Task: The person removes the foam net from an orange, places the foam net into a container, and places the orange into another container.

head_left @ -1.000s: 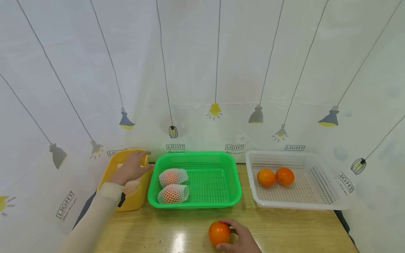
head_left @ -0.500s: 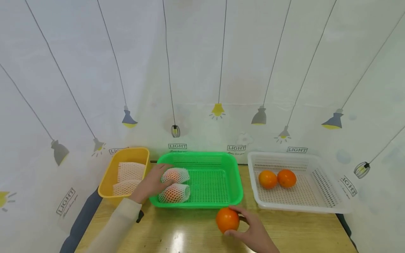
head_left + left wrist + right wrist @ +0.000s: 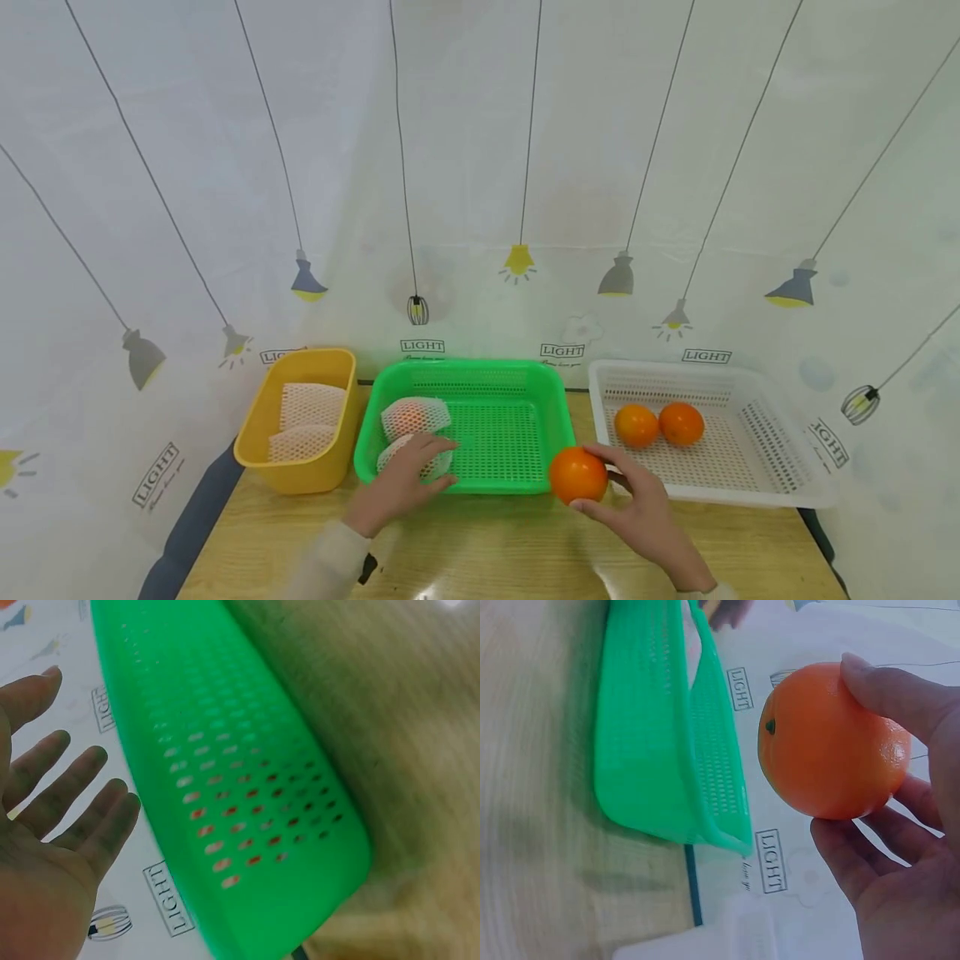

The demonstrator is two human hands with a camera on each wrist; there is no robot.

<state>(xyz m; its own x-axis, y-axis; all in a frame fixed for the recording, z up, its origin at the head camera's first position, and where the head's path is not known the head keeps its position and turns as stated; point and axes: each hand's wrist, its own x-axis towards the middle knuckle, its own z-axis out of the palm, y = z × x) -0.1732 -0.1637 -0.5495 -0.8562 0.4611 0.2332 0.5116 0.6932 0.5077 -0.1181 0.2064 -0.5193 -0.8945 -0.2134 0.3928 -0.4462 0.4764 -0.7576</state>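
R hand (image 3: 647, 510) moved rt, gripping orange (image 3: 577, 476); L hand (image 3: 399, 483) too, fingers apart

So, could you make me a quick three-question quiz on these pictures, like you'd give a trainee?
1. Which hand grips a round orange fruit?
2. True or false: the green basket stands between the yellow bin and the white basket.
3. Fill in the number: ___ loose fruits lie in the white basket.

Key: 1. The right hand. 2. True. 3. Two.
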